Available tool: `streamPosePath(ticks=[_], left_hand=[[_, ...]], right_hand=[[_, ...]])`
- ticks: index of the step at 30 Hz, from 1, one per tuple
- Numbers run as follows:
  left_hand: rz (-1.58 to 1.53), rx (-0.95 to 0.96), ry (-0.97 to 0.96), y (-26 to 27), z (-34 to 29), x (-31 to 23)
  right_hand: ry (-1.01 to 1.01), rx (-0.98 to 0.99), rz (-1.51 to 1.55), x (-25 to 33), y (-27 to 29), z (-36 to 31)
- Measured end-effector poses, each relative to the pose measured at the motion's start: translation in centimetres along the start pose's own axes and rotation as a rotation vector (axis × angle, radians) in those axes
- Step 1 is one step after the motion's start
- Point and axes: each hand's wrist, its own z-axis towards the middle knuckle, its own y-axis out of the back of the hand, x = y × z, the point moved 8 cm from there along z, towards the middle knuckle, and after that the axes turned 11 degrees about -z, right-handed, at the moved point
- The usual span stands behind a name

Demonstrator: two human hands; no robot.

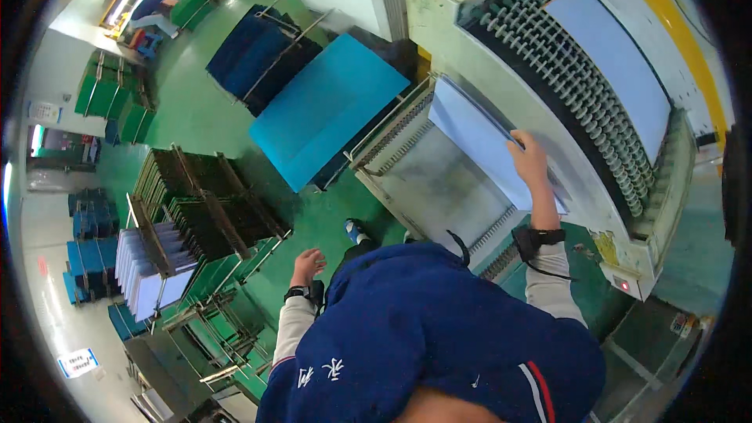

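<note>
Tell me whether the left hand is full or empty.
Empty, it appears: the left hand shows loosely curled fingers with nothing visible between them.

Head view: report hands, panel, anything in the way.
Right hand at pale panel's edge, grip unclear. Left hand apparently holding nothing. Roller machine close beside panel, possible obstacle.

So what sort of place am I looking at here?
Probably a factory workshop handling flat panels: a roller machine bears one pale panel, another pale panel is at the right hand, and a rack at left holds upright pale sheets.
</note>
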Motion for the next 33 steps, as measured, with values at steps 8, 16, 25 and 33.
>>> streamPosePath(ticks=[8,16,25,33], left_hand=[[-0.043,-0.156,-0.019,3.0,-2.5,1.7],[-0.077,-0.171,-0.008,4.7,-1.7,4.8],[-0.038,-0.100,-0.027,4.7,3.0,1.3],[0.075,-0.021,-0.094,1.0,5.7,-3.9]], right_hand=[[-0.121,0.168,-0.428,-5.2,-6.6,0.3],[-0.010,0.253,-0.517,-5.5,-7.9,1.2],[-0.001,-0.040,-0.477,-0.8,6.1,2.5],[-0.362,-0.428,0.336,-6.1,25.4,-1.2]])
